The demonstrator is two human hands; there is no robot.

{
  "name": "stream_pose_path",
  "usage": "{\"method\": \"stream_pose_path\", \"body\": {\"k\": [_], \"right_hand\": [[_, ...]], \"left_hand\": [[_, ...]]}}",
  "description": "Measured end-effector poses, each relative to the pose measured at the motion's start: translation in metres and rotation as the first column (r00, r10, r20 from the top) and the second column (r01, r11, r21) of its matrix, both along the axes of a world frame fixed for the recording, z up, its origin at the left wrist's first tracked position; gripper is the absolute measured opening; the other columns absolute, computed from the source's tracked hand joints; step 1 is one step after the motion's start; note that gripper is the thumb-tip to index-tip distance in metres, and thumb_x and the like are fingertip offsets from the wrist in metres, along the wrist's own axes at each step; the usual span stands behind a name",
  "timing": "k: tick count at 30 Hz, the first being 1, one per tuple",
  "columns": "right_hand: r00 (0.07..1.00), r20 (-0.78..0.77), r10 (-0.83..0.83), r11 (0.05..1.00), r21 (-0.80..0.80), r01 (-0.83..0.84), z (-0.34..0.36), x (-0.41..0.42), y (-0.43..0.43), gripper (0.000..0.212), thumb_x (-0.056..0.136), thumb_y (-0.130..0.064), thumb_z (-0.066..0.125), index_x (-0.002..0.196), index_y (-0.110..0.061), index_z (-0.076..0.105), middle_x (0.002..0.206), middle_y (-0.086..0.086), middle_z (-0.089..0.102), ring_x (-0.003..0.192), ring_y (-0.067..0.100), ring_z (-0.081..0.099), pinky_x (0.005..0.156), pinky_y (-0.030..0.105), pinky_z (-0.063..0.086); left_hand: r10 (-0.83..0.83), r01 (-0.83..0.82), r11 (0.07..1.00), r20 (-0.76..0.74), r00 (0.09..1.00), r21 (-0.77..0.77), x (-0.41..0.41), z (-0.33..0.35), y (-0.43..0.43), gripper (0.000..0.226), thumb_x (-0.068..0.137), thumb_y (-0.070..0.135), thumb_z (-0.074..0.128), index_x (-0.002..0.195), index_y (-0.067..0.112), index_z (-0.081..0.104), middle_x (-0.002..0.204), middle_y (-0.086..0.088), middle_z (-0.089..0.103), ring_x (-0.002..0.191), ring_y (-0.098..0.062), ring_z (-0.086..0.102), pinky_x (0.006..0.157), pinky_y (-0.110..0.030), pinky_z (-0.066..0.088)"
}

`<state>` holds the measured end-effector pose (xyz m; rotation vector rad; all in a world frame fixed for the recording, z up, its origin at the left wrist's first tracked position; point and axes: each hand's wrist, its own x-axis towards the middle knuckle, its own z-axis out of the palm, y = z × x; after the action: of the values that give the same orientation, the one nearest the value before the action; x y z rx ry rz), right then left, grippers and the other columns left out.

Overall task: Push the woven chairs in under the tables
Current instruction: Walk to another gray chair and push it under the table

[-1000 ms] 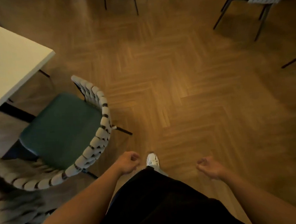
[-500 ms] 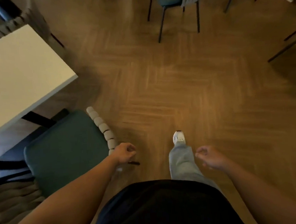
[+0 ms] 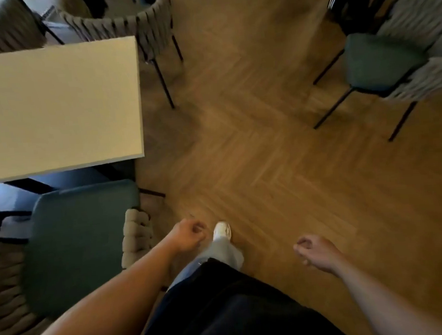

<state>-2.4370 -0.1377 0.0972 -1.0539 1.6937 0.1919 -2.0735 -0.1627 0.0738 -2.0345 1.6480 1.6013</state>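
Note:
A woven chair with a green seat stands at the lower left, its front edge near the pale table. Its woven rim shows just left of my forearm. My left hand hangs curled beside that rim, not touching it and holding nothing. My right hand is loosely curled over the bare floor, also holding nothing. A second woven chair sits at the table's far side. A third woven chair with a green seat stands out on the floor at the upper right.
Herringbone wood floor spreads between the table and the right-hand chair. My white shoe steps forward on it. Another woven chair back shows at the left edge. Dark furniture legs stand at the top right.
I have walked forward along the table's end. The near green chair has slid down and left in view, and the far chair and the right-hand chair have come into view.

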Motion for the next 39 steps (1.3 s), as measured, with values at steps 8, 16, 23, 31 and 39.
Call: {"method": "stream_pose_path", "body": {"k": [8, 16, 23, 31, 39], "right_hand": [[0.998, -0.030, 0.056, 0.997, 0.050, -0.054, -0.019, -0.018, -0.225, 0.023, 0.102, -0.033, 0.056, 0.120, -0.019, 0.056, 0.127, 0.006, 0.060, 0.097, 0.022, 0.068, 0.053, 0.019, 0.047], [0.995, -0.001, 0.098, 0.993, -0.073, -0.098, -0.007, 0.009, -0.460, 0.020, 0.100, -0.026, 0.058, 0.114, -0.013, 0.063, 0.111, 0.008, 0.063, 0.083, 0.020, 0.067, 0.049, 0.019, 0.049], [0.959, 0.018, 0.284, 0.953, -0.112, -0.280, -0.031, 0.047, -0.677, 0.005, 0.099, -0.016, 0.059, 0.102, -0.013, 0.061, 0.101, 0.014, 0.068, 0.059, 0.015, 0.056, 0.038, 0.011, 0.040], [0.825, -0.007, 0.565, 0.825, -0.011, -0.565, -0.033, 0.099, -0.908, 0.013, 0.100, -0.024, 0.059, 0.110, -0.017, 0.059, 0.109, 0.011, 0.067, 0.067, 0.016, 0.062, 0.045, 0.019, 0.045], [0.698, 0.006, 0.716, 0.698, -0.001, -0.716, -0.030, 0.245, -1.070, 0.024, 0.100, -0.029, 0.057, 0.121, -0.017, 0.059, 0.111, 0.007, 0.068, 0.080, 0.020, 0.070, 0.062, 0.029, 0.054]], "left_hand": [[0.111, -0.111, 0.993, 0.002, 0.994, 0.044, -0.014, -0.025, -0.196, 0.030, 0.096, 0.018, 0.059, 0.125, 0.015, 0.062, 0.107, -0.003, 0.069, 0.084, -0.014, 0.069, 0.067, -0.020, 0.052], [0.092, -0.092, 0.996, 0.024, 0.995, 0.003, 0.004, -0.003, -0.418, 0.034, 0.097, 0.024, 0.060, 0.130, 0.017, 0.062, 0.128, -0.003, 0.064, 0.112, -0.017, 0.062, 0.094, -0.026, 0.048], [0.294, -0.293, 0.955, -0.007, 0.956, 0.042, 0.020, -0.021, -0.560, 0.032, 0.097, 0.020, 0.060, 0.129, 0.015, 0.059, 0.116, -0.003, 0.065, 0.096, -0.016, 0.069, 0.077, -0.023, 0.053], [0.589, -0.599, 0.799, 0.129, 0.798, 0.054, 0.030, -0.026, -0.668, 0.029, 0.091, 0.023, 0.064, 0.119, 0.018, 0.068, 0.121, -0.002, 0.069, 0.110, -0.017, 0.063, 0.093, -0.025, 0.047], [0.683, -0.663, 0.729, 0.123, 0.720, -0.169, 0.163, 0.000, -0.823, 0.031, 0.092, 0.023, 0.065, 0.122, 0.018, 0.067, 0.119, -0.004, 0.070, 0.106, -0.018, 0.065, 0.093, -0.029, 0.051]]}}
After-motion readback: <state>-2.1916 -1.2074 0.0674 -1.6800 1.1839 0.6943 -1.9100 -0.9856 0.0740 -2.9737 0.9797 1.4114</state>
